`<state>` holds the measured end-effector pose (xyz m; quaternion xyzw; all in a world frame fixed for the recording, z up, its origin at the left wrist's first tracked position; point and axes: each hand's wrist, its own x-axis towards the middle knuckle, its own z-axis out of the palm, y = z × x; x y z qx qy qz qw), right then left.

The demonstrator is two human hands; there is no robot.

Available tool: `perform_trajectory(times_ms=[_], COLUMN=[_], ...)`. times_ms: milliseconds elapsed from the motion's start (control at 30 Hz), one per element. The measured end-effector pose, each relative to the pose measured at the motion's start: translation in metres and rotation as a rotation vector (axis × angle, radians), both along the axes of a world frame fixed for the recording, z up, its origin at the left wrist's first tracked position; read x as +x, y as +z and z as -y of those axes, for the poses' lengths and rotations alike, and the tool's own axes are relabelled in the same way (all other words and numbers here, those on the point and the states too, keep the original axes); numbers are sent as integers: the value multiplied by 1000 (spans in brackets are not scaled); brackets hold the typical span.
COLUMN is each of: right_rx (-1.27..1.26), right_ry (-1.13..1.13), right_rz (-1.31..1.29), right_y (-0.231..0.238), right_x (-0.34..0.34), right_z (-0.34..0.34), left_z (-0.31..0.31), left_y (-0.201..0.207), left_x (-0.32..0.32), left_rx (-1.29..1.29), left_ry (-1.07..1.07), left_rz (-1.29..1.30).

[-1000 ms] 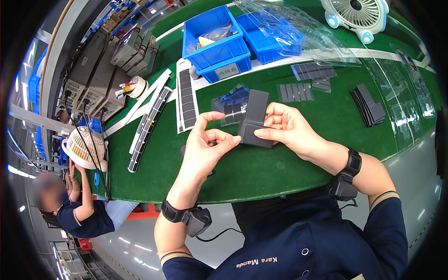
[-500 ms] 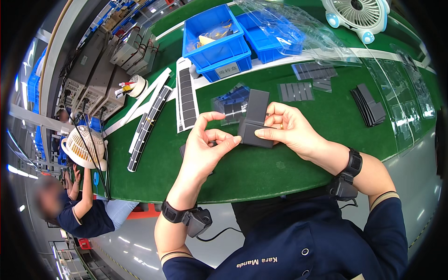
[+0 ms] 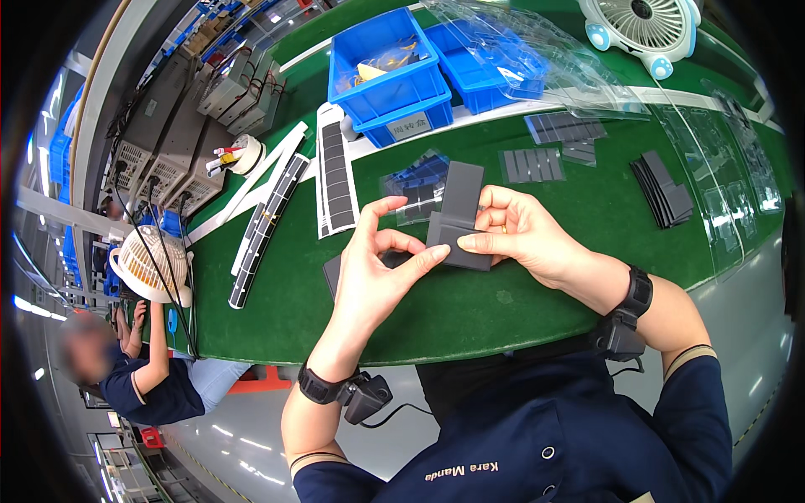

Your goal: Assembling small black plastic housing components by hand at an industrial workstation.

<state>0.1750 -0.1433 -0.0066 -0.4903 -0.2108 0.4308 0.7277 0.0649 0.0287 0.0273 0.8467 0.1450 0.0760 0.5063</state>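
Observation:
A flat dark grey piece, its upright strip joined to a wider block at the bottom, is held above the green table between both hands. My right hand is closed on the block's right side, thumb in front and fingers behind. My left hand is closed at the lower left, its thumb pressed on the block's face; the index finger is bent and stands off the piece. Another dark grey piece lies on the table, mostly hidden by my left hand. At the right rests a stack of similar dark grey pieces.
Blue bins stand at the back, beside clear plastic trays. Sheets of black labels and a black strip roll lie left. A white fan stands far right. A co-worker sits at the left.
My left hand has shifted slightly right, its thumb sliding further onto the block's face. More of the piece lying beneath that hand shows. My right hand stays nearly still.

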Motion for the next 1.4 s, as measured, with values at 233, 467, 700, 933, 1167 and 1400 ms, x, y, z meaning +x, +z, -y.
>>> perform_trajectory(times_ms=[233, 467, 700, 933, 1167, 1400], right_rx=[-17, 8, 18, 65, 122, 134], right_ry=[82, 61, 65, 113, 150, 162], right_rz=[48, -16, 7, -20, -70, -49], right_y=[-7, -1, 5, 5, 6, 10], right_x=[-1, 2, 1, 1, -1, -4], right_z=[1, 1, 2, 3, 2, 2], left_z=[0, -1, 2, 19, 29, 26], left_y=[1, 10, -14, -17, -28, -33], left_x=[10, 3, 1, 0, -2, -3], left_rx=[-503, -649, -397, -474, -834, -802], left_ry=[-74, -172, -162, -151, -160, -200], left_rz=[20, -40, 43, 134, 109, 109])
